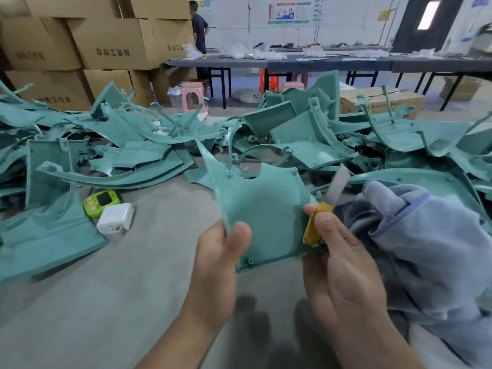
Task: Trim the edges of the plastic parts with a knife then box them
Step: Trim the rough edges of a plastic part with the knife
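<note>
Here, left hand [219, 255] gripping plastic part [263, 206], right hand [343, 265] pinching knife [336, 186]

Likely factory floor: stacked cartons [111, 43], heaped plastic parts [306, 134], worktables [330, 62].

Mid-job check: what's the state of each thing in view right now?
Plastic part: held up, gripped by the left hand at its left edge.
Knife: held in the right hand, blade up beside the part's right edge.
Loose parts: piled on the floor, unboxed.
Cardboard boxes: stacked, closed.
</note>
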A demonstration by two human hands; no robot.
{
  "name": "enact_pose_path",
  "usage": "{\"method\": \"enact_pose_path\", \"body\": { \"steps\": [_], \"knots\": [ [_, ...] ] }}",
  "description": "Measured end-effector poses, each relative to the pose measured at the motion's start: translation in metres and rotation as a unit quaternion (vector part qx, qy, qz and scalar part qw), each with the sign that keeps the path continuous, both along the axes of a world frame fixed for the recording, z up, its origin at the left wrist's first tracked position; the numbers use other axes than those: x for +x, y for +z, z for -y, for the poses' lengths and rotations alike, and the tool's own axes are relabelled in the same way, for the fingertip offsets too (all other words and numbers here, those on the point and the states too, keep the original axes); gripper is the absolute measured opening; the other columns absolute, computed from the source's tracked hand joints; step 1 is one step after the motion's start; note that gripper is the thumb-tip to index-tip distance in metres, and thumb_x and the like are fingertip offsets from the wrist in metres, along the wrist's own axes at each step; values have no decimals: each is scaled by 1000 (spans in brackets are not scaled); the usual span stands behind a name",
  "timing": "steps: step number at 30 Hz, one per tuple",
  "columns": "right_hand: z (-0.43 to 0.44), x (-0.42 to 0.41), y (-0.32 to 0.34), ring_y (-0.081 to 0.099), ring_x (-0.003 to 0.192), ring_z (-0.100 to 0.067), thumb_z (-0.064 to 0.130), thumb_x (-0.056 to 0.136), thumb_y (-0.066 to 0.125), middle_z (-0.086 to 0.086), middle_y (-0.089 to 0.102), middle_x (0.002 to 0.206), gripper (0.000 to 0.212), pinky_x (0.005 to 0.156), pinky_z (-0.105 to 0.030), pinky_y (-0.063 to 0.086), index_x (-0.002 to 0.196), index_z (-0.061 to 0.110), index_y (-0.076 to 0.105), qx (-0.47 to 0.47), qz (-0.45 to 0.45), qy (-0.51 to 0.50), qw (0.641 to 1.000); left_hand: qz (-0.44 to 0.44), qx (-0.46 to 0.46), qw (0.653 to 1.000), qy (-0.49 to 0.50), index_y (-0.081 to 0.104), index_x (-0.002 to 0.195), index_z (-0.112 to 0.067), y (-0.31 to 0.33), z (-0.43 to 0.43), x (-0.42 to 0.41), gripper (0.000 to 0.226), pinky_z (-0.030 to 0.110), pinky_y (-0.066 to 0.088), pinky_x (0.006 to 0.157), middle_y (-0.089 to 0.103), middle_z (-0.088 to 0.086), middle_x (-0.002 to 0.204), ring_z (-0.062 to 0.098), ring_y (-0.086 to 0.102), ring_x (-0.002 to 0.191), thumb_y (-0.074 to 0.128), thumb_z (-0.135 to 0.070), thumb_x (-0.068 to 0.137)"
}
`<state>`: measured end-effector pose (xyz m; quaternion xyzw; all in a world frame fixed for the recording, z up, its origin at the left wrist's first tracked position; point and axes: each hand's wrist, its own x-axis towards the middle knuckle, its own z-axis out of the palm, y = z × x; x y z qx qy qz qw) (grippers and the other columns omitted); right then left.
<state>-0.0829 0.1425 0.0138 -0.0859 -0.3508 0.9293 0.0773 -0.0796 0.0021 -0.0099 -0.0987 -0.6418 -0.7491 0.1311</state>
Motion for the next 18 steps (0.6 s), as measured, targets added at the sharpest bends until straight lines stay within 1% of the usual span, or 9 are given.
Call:
{"method": "enact_pose_path", "body": {
  "steps": [2,4,6,8,10,12,14,16,18],
  "knots": [
    [2,1,-3,75,84,-20,19,76,67,-14,78,94,18,77,-33,64,77,12,83,20,15,13,1000,-3,-52,999,12,75,110,-26,1,-4,2,31,27,58,77,78,-1,106,17,75,96,78,-28,79],
    [1,1,-4,74,93,-26,19,78,68,-18,77,103,18,86,-39,63,80,11,83,28,16,22,999,7,-71,995,76,76,101,-26,-2,-5,-1,30,23,59,66,79,-6,94,12,76,84,79,-10,75],
    [-6,-3,-1,74,97,-22,19,78,68,-13,78,107,16,83,-33,62,79,11,82,38,6,22,999,27,-44,995,84,73,97,-19,1,-4,-3,31,28,60,57,78,-5,89,15,75,77,78,6,80],
    [-14,-8,1,74,100,-19,20,76,70,-10,78,106,15,89,-30,57,75,13,83,68,14,34,997,32,-39,994,92,67,103,-21,3,1,-5,43,31,60,55,76,-5,90,17,74,79,73,16,81],
    [-19,-12,0,73,95,-17,21,72,71,-8,79,99,13,88,-28,54,72,14,82,107,40,58,992,25,-45,992,114,63,105,-23,6,6,-7,50,32,61,55,74,-4,90,18,73,79,73,18,78],
    [-18,-12,-3,71,78,-6,23,70,70,-1,78,85,14,71,-19,54,68,15,82,145,62,77,985,14,-24,990,140,63,103,-21,9,8,-7,46,30,59,53,75,-3,86,16,73,73,77,13,76],
    [-12,-11,-7,70,68,-3,20,68,69,-1,77,77,15,62,-16,56,64,13,81,152,65,91,982,18,45,988,149,69,98,-17,10,10,-7,33,26,57,53,77,0,83,14,73,70,81,-1,71],
    [-5,-8,-11,71,68,-7,19,67,69,-5,77,76,15,65,-18,59,64,10,81,140,60,111,982,23,132,984,119,78,91,-12,10,10,-7,23,27,57,59,79,4,88,17,75,75,76,-10,69],
    [3,-4,-14,72,72,-12,19,67,70,-10,77,79,16,73,-24,62,68,8,81,133,60,144,979,20,148,981,125,82,89,-20,10,8,-6,24,27,58,65,80,4,93,18,76,82,74,-11,69]
  ]
}}
